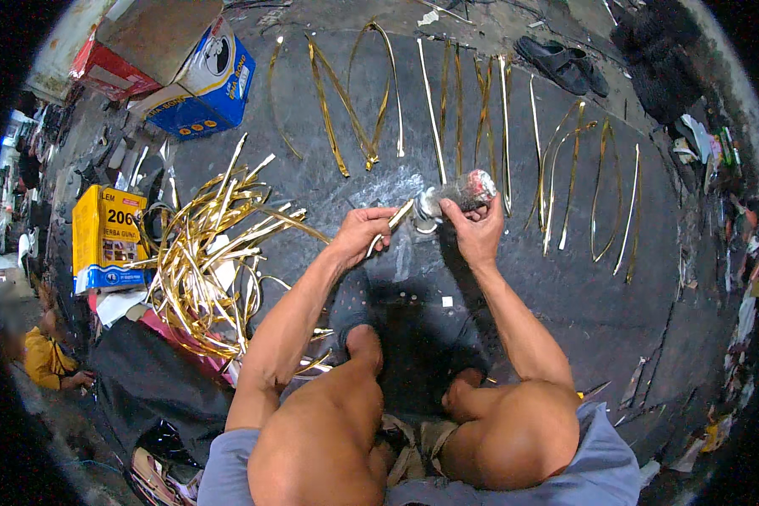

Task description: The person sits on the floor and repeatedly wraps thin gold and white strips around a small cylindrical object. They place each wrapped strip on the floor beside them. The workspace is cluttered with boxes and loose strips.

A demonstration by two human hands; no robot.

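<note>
In the head view the person squatted over a dark floor (565, 287), bare knees low in the frame; the left hand (361, 234) was closed around a short gold strip (392, 223), its upper end reaching toward the mouth of a small can (457, 192); the right hand (478, 229) was clamped on that can, which lay tilted, nearly on its side, above the fingers; the two hands sat close together but not touching; a tangled heap of gold strips (207, 253) lay just left of the left forearm; bent gold strips (481, 110) were laid out in a row on the floor beyond the hands; a yellow box (105, 236) stood at the left; a blue carton (211, 84) lay farther off; dark sandals (561, 63) rested at the top.
</note>
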